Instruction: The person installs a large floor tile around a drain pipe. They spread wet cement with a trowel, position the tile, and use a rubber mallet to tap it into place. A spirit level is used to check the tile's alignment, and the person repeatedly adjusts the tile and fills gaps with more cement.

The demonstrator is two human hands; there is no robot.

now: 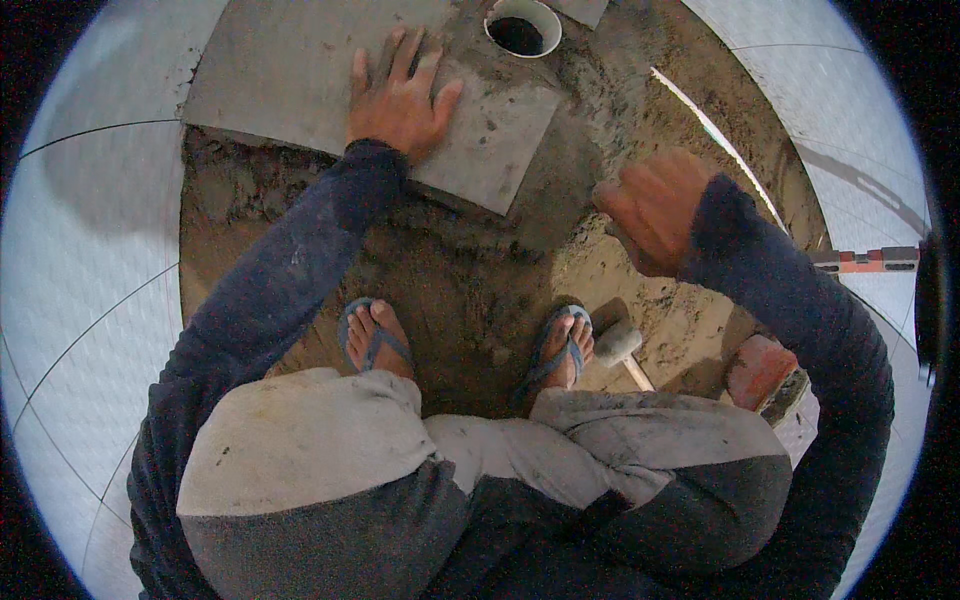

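Observation:
My left hand (400,100) lies flat with spread fingers on grey tiles (275,75), near where the large one meets a smaller cut piece (490,130). That piece has a free corner pointing toward me. Just beyond it a round white pipe (552,28) opens upward, dark inside. To the right of the cut tile, my right hand (662,210) is curled into a fist above the damp mortar (590,180). Motion blurs it somewhat, and no object shows in it. A mallet (617,342) with a pale head and wooden handle lies beside my right foot.
Pale tiles (100,230) border the brown bed on the left and right. A thin white strip (715,130) runs slantwise behind my right wrist. At the right lie a red and grey bar-like tool (870,261) and a reddish block (760,372). My sandalled feet (565,345) stand on the bed.

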